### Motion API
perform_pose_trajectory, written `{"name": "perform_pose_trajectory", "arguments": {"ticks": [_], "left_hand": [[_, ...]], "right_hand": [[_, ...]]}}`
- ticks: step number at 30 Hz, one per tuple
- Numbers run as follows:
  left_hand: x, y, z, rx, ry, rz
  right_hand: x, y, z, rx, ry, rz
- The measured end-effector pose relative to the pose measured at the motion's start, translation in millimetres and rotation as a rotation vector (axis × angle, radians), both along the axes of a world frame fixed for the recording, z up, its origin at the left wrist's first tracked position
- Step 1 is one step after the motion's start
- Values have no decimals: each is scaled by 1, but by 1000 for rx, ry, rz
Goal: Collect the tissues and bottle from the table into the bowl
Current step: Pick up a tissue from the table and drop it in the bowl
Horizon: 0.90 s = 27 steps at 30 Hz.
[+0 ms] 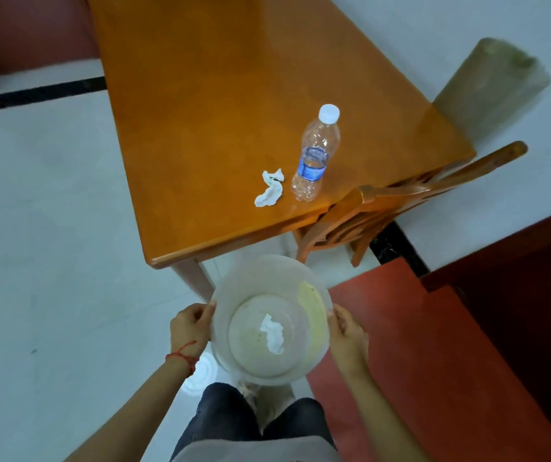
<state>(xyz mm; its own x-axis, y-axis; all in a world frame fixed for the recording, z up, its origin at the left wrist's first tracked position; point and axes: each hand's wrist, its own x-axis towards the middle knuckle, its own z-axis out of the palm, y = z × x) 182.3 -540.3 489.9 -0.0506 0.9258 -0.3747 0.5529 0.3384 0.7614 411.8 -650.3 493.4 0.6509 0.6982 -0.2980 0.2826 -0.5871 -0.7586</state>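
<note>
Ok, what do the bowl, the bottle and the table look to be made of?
Bowl: translucent whitish plastic, likely; the floor shows faintly through its wall. Bottle: thin clear plastic, crinkled, white cap, blue label. Table: orange wood or veneer, glossy varnish with soft reflections.

cut off and blurred
table (200, 95) runs past the 12 o'clock edge; pale bin (490, 88) at 2 o'clock is smeared.
</note>
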Motion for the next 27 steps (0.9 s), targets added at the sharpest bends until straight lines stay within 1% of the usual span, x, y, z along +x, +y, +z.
{"name": "perform_pose_trajectory", "arguments": {"ticks": [6,12,16,19,24,27], "left_hand": [[-4,20,-10,-4,-16,34],[-3,33,-17,6,19,31],[-2,38,-20,0,32,34],[1,38,-22,-8,62,47],[5,35,-25,-41,73,87],[7,34,-24,-59,77,115]], "right_hand": [[-1,31,-2,6,3,46],[6,56,-1,-18,16,124],[19,81,-1,-31,-66,185],[24,113,6,42,-111,255],[26,175,8,182,-251,373],[19,210,7,263,-334,482]]}}
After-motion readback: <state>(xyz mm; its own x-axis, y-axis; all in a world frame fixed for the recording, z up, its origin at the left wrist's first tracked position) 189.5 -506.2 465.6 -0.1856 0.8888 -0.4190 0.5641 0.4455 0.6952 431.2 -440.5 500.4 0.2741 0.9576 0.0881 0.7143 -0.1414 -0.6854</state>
